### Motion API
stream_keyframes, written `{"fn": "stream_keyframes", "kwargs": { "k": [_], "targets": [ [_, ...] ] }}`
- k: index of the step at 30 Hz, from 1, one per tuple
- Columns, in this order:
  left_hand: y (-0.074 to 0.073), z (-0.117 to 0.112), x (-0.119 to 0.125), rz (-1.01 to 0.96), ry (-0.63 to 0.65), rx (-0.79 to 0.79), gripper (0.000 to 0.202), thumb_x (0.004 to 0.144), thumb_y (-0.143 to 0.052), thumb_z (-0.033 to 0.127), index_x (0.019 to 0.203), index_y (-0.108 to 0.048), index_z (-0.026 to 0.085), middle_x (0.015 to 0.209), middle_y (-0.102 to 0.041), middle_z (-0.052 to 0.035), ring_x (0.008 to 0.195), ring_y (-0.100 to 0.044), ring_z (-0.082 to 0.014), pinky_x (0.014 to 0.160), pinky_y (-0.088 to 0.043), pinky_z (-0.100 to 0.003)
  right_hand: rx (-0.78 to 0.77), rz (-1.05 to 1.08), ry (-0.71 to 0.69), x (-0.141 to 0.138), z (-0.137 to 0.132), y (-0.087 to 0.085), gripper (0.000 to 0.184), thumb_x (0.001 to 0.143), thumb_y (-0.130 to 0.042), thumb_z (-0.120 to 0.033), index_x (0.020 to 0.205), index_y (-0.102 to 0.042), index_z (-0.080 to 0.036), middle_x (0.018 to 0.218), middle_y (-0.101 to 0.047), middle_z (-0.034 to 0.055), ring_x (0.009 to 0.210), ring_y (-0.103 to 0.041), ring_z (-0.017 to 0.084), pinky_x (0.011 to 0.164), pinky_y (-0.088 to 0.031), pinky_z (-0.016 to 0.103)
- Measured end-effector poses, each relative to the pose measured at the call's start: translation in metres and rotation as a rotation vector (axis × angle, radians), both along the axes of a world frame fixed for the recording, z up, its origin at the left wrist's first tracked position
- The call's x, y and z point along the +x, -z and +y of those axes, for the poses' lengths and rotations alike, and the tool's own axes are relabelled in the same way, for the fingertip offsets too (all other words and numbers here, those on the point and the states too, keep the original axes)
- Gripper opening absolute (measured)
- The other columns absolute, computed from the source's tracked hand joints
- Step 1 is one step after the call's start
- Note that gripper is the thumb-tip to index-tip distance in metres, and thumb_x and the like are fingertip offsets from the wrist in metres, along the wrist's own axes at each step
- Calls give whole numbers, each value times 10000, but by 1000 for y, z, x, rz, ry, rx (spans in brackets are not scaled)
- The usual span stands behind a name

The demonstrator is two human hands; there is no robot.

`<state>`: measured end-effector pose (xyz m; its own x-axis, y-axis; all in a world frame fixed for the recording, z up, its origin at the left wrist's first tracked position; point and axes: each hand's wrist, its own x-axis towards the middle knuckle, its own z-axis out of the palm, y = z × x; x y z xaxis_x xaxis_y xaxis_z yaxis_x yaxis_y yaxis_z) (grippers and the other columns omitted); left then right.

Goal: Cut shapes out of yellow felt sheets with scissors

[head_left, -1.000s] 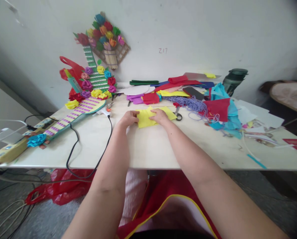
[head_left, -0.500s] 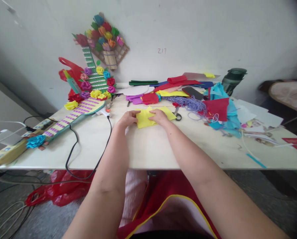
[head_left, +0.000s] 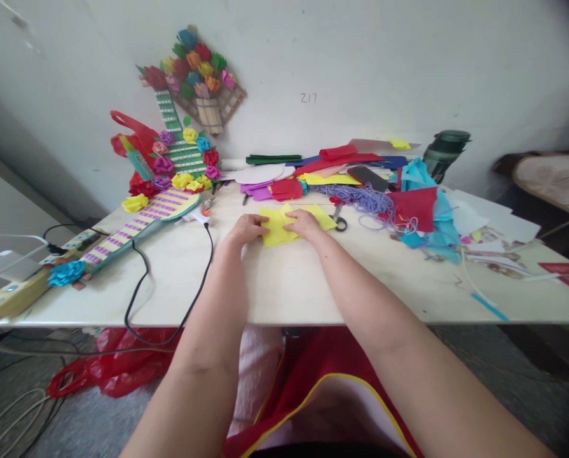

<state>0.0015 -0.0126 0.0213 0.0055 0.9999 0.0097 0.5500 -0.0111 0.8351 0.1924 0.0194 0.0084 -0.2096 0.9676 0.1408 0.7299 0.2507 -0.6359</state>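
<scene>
Yellow sheet (head_left: 278, 231) right of left hand (head_left: 250, 229), under right hand (head_left: 305, 224), long axis sideways; left pinches edge, right's grip unclear.

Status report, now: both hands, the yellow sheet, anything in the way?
Left hand at left edge of yellow sheet; right hand on top. Sheet on table. Scissors by its right end, contact unclear.

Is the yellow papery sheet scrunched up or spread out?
Spread out: the yellow papery sheet lies broad on the white table, showing on both sides of the right hand. I cannot tell if it's folded double.
</scene>
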Motion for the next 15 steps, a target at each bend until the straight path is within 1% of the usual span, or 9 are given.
{"fn": "stream_keyframes", "kwargs": {
  "k": [2, 5, 8, 11, 15],
  "targets": [
    [1, 1, 0, 37, -12, 31, 539, 548, -674, 138, 1087, -686, 116, 660, -595, 24, 639, -559, -126, 661, -462, -228, -6, 4, 1, 0, 1, 1, 483, 723, -680, -283, 1198, -639, -206, 1315, -575, 62, 1213, -531, 213, 1021, -381, 304],
    [3, 3, -1, 53, 3, 35, 577, 540, -630, 90, 1116, -668, 106, 719, -617, 8, 679, -574, -133, 666, -464, -225, 2, 17, 1, 1, 3, 2, 453, 750, -650, -292, 1190, -646, -188, 1308, -580, 74, 1216, -529, 220, 1024, -376, 312],
    [4, 4, -2, 70, 12, 38, 588, 537, -603, 75, 1122, -663, 106, 742, -627, 0, 703, -584, -141, 677, -469, -228, 7, 35, 10, 1, 5, 3, 443, 748, -641, -251, 1186, -648, -185, 1301, -586, 73, 1208, -537, 212, 1019, -376, 300],
    [5, 5, -3, 63, 19, 38, 589, 535, -596, 82, 1120, -665, 109, 754, -632, -2, 700, -586, -141, 676, -468, -226, -11, 40, 22, 2, 6, 3, 474, 721, -648, -211, 1193, -643, -164, 1295, -590, 81, 1199, -544, 207, 1008, -381, 276],
    [6, 7, -4, 81, 22, 41, 588, 536, -594, 89, 1118, -669, 115, 735, -625, 7, 674, -577, -138, 660, -462, -224, -26, 46, 25, 3, 8, 3, 443, 715, -653, -200, 1156, -665, -164, 1253, -621, 68, 1185, -557, 205, 1007, -385, 280]
  ]
}}
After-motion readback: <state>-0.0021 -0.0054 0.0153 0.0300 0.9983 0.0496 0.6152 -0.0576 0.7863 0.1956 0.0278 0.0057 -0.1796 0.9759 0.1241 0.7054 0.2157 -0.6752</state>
